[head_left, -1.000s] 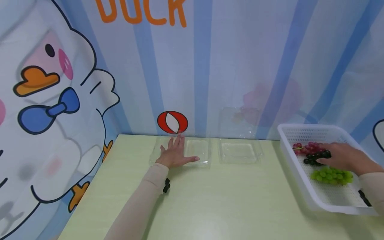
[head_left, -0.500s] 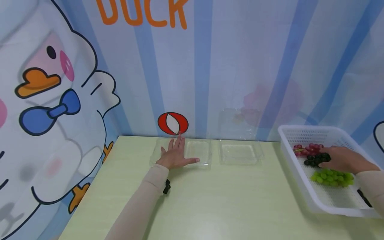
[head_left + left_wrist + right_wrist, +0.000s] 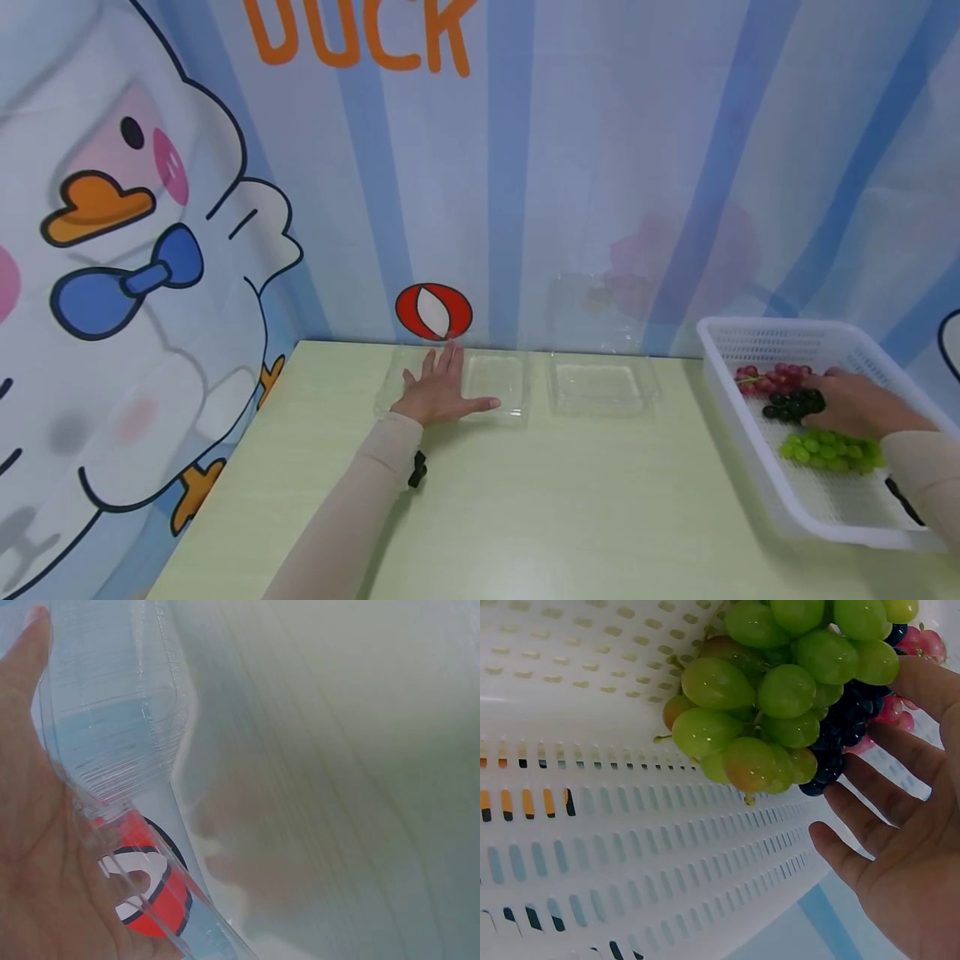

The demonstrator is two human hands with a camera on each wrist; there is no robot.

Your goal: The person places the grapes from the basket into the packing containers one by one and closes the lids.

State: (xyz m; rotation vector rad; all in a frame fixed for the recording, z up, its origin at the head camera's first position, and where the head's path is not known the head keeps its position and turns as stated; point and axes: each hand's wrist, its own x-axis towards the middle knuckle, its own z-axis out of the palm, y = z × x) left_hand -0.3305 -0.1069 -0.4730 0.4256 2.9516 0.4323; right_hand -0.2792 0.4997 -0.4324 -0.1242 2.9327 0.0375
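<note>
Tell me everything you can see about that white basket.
The white basket looks like plastic: open-topped, roughly rectangular, its walls and floor pierced with small openings. It stands upright at the right of the table. Red grapes, dark grapes and green grapes rest on its floor; the right hand is inside.

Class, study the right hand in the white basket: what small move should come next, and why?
Perhaps close the right hand round the dark grapes: in the right wrist view, its fingers look fairly straight, tips right by that bunch, with no firm grip evident.
</note>
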